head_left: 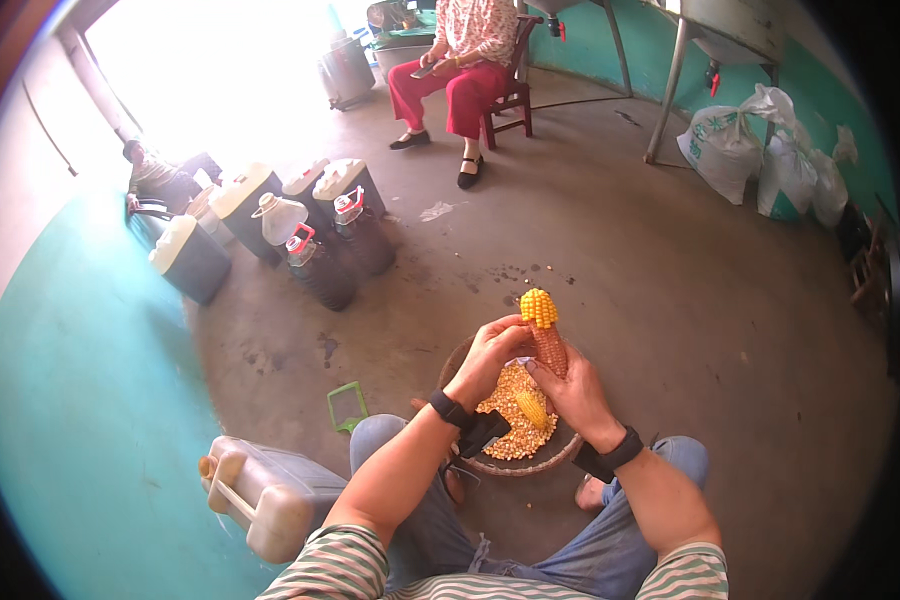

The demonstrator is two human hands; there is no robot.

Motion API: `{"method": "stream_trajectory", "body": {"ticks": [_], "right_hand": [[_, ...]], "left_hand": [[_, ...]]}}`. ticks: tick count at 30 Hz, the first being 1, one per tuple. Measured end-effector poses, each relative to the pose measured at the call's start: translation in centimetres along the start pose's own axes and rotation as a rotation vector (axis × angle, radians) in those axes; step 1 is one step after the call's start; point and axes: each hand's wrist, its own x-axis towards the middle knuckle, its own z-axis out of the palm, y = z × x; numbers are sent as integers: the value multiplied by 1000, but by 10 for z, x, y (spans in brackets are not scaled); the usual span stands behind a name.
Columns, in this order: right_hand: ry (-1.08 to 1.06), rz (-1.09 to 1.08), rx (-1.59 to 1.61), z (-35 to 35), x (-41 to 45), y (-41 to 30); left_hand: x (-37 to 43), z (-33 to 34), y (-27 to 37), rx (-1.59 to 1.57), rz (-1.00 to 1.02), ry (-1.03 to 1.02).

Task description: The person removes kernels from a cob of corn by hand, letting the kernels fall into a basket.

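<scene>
Above a round woven basket (521, 471) is a corn cob (546, 337), held up in my two hands. Yellow kernels cover its upper end; the lower part is bare and reddish. My right hand (577, 390) grips the bare lower end. On the cob's left side, my left hand (495, 349) touches it just below the kernels, fingers bent; the fingertips are partly hidden. Loose corn kernels (506, 397) lie in the basket, with another yellow corn cob (531, 409) on top of them. Black straps circle both wrists.
A plastic jerrycan (270, 487) stands by my left knee, near a green plastic frame (346, 407). Dark-filled jugs (319, 274) and canisters (191, 259) are ahead left. One person (476, 45) sits on a wooden chair; another person (161, 172) is farther left. White sacks (724, 154) line the right wall.
</scene>
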Motion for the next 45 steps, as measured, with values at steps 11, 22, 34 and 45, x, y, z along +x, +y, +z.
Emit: {"method": "stream_trajectory", "body": {"ticks": [11, 22, 34, 45], "right_hand": [[79, -201, -166, 2, 13, 4], [-16, -105, 19, 0, 20, 49], [14, -101, -3, -1, 14, 82], [-7, -28, 106, -2, 13, 68]], "left_hand": [[4, -8, 3, 83, 71, -26], [20, -6, -16, 158, 152, -2], [21, -10, -21, 218, 129, -41], [13, -4, -22, 243, 156, -51]]}}
